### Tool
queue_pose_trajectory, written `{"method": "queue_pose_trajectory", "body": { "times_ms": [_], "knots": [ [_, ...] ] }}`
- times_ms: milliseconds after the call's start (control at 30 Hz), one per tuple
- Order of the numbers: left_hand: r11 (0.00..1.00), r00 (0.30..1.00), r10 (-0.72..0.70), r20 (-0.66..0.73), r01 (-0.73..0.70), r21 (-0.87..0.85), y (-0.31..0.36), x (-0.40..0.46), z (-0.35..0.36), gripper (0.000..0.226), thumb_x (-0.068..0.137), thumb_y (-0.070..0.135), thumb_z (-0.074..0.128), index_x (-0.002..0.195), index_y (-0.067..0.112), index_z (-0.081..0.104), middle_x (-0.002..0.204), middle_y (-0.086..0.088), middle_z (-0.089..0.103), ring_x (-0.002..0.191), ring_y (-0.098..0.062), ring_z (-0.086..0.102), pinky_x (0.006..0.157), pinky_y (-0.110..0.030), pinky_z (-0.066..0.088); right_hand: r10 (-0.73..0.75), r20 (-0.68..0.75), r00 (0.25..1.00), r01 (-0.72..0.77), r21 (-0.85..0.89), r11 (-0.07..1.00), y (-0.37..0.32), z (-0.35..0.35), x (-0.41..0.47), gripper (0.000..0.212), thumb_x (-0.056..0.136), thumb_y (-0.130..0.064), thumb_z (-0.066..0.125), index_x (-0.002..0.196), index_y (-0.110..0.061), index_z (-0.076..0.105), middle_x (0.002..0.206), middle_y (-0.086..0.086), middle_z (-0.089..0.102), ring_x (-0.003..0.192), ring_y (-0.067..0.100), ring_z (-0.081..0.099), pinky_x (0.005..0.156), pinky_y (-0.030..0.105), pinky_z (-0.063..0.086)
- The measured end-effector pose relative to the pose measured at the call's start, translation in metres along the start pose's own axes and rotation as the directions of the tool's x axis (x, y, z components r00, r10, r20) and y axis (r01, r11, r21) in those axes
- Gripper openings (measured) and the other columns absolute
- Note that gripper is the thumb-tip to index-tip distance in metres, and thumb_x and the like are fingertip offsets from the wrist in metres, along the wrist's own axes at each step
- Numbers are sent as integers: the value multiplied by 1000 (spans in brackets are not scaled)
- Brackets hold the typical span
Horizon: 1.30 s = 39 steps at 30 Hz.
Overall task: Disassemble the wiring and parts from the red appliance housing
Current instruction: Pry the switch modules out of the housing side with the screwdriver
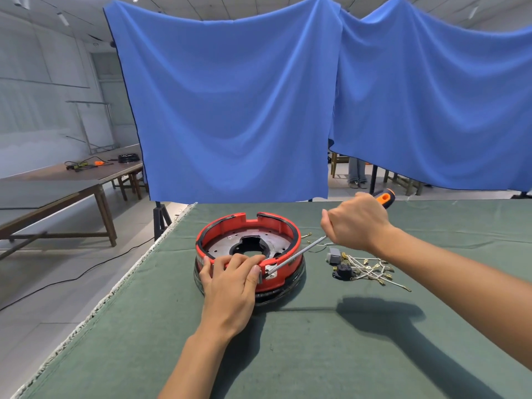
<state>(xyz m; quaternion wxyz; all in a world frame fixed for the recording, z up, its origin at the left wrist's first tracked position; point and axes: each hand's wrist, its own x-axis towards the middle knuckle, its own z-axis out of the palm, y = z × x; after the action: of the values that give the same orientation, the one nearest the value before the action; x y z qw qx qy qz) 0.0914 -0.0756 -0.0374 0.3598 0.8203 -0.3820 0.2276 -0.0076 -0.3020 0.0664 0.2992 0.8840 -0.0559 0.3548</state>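
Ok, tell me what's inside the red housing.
Inside the red housing lies a round metal plate with small holes and a dark central opening. The left hand grips the near rim and hides that part of the interior. Nothing beneath the plate shows.

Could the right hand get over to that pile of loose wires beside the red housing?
Probably yes. The wires lie in the open on the green table, just below the right hand, with nothing over them. But its grip is full with the screwdriver, which must be set down first.
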Motion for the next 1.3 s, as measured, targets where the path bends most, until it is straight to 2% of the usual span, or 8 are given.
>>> {"method": "queue_pose_trajectory", "body": {
  "times_ms": [100,233,367,467,667,800,1067,1300],
  "knots": [
    [1000,1000,5,3,-5,9,1,-1,-1,44,93,45,23,121,45,57,103,29,50,109,-2,34,109,-29,-8,74,97,993,-73,-17,997,-7,-3,-21,55,86,-19,54,38,-16,27,33,1,39,32,18,26,46,20,23],
    [1000,1000,-6,6,6,21,2,-2,-1,43,93,43,24,121,43,57,103,30,48,110,-4,35,110,-33,-6,131,179,975,-117,-84,990,-16,-5,-35,50,97,-32,35,49,-15,33,60,1,66,49,24,45,48,26,17],
    [1000,1000,-14,-4,14,23,3,-1,0,43,93,43,25,120,42,58,103,30,48,110,-4,35,110,-32,-6,171,231,958,-159,-71,985,-18,-9,-33,52,98,-33,29,49,-16,29,59,-2,57,51,21,44,50,27,23],
    [1000,1000,-14,-9,14,24,4,-2,0,42,92,43,26,118,42,59,102,28,49,110,-5,36,110,-32,-6,167,232,958,-156,-65,986,-16,-6,-25,52,97,-33,30,48,-15,28,55,-3,45,49,21,43,47,25,18],
    [999,1000,-24,-18,24,21,5,-1,0,43,92,43,26,117,41,60,103,25,53,111,-4,35,109,-30,-8,77,177,981,-83,28,996,-6,16,-7,56,96,-28,36,42,-15,26,43,-4,35,40,18,36,47,22,20],
    [1000,999,-8,-32,8,-4,3,-1,1,50,90,50,19,115,42,61,98,28,51,109,0,34,107,-23,-14,5,89,996,-12,72,997,-3,30,5,56,91,-26,26,38,-13,39,37,-1,42,35,17,27,51,24,37],
    [999,999,-30,-26,29,-23,3,1,1,52,88,52,17,112,42,62,97,28,54,109,-1,35,105,-20,-16,-82,-64,995,88,103,991,0,44,20,56,87,-22,31,33,-14,44,32,-1,43,26,17,37,46,22,28],
    [998,1000,-17,16,18,-60,7,0,-6,53,84,55,17,111,43,61,94,32,51,107,5,32,107,-22,-12,-200,63,978,190,136,972,-11,40,27,50,89,-17,47,39,-11,50,39,3,52,33,22,46,52,25,39]
  ]
}}
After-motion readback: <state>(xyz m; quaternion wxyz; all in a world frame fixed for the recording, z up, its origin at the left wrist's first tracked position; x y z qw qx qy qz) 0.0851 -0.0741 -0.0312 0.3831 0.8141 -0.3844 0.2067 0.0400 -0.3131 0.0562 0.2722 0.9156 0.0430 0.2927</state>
